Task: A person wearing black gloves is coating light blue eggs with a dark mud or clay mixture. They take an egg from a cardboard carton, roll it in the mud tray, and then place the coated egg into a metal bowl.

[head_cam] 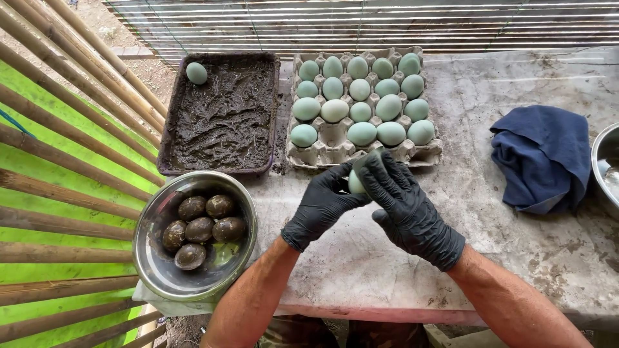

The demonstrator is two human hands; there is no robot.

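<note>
Gloves on, left hand [320,205] and right hand [405,205] both in a clenched grip on one egg [356,183], over the bench [516,251], just beside the carton [335,149].

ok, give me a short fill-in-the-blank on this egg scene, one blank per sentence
1. Both gloved hands, left hand and right hand, hold one pale ____.
2. The metal bowl holds ____ mud-coated eggs.
3. A single egg lies in the tray of dark ____.
4. The cloth right of the egg carton is ____.

Missing: egg; six; mud; blue
</note>
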